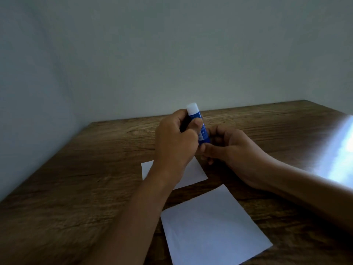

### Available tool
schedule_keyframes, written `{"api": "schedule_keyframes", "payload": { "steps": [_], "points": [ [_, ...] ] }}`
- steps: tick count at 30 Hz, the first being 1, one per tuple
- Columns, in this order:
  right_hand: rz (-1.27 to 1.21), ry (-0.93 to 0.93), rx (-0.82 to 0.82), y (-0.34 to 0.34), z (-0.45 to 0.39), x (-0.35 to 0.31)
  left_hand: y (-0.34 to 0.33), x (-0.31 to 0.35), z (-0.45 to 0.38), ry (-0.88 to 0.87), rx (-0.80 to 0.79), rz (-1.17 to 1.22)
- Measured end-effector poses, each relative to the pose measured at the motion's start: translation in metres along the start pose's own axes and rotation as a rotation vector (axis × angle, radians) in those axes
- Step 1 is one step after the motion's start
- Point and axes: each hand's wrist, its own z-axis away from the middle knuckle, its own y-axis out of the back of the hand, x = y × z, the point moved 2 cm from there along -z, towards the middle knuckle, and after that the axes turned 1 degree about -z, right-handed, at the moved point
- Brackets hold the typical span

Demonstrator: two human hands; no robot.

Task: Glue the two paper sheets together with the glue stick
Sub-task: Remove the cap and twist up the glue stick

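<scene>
A blue glue stick (202, 131) with a white end (192, 108) pointing up is held above the table. My left hand (175, 138) wraps its upper part. My right hand (227, 144) pinches its lower end with the fingertips. Two white paper sheets lie flat on the wooden table (95, 169). The far sheet (193, 173) is partly hidden under my left wrist. The near sheet (214, 224) lies separate, closer to me, slightly turned. I cannot tell whether the white end is a cap or bare glue.
A plain pale wall stands behind the table's far edge and along its left side. Bright window glare (336, 150) reflects off the table at the right.
</scene>
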Motion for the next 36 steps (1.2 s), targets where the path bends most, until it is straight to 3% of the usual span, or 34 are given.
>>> {"api": "schedule_keyframes", "payload": {
  "steps": [36],
  "points": [
    [0.005,-0.004,-0.003,0.0,-0.0013,0.0,0.0004,0.001,-0.0018,-0.011,0.005,-0.01]
  ]
}}
